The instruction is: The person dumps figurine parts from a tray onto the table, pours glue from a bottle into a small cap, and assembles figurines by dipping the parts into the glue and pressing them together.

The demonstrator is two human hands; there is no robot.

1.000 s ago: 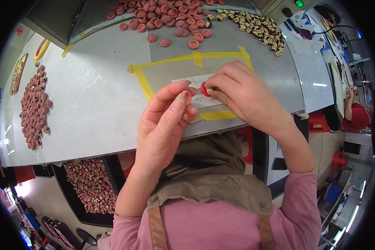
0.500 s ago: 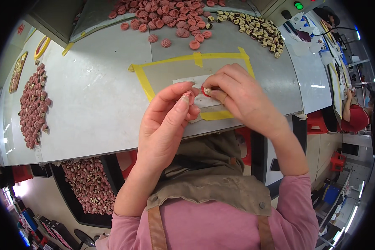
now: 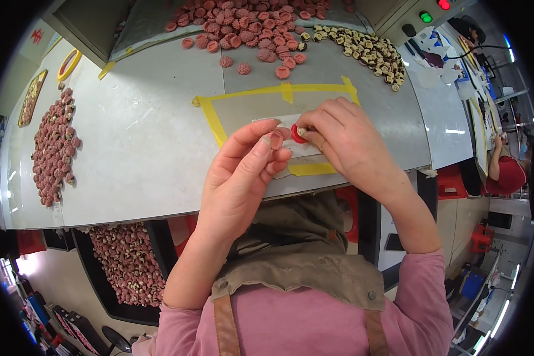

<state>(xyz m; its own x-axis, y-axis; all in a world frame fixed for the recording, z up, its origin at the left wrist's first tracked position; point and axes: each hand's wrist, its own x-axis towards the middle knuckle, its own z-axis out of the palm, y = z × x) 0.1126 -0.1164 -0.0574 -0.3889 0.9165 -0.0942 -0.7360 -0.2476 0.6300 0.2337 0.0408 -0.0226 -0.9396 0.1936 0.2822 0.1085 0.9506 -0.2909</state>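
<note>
My left hand (image 3: 234, 172) pinches a small pink hollow cup-shaped piece (image 3: 276, 140) between thumb and fingers, its open side facing up. Close beside it, my right hand (image 3: 353, 136) grips a small cream-coloured piece (image 3: 302, 131) in its fingertips. That piece is at a red round disc or ring (image 3: 296, 137) on a white sheet (image 3: 314, 149); whether the two touch I cannot tell. Yellow tape (image 3: 243, 93) frames this spot on the table. Beyond it lies a heap of bumpy pink pieces (image 3: 243, 29), some showing hollow undersides.
Cream-and-dark small pieces (image 3: 371, 53) lie at the back right. A patch of assembled-looking pink pieces (image 3: 54, 148) sits far left on the grey table (image 3: 142, 130). Below the table edge, a black tray (image 3: 154, 237) holds many more. A metal housing (image 3: 80, 29) stands back left.
The pink piece has tilted so its hollow shows. More of the red disc is visible under my right fingertips. The whole view has shifted slightly.
</note>
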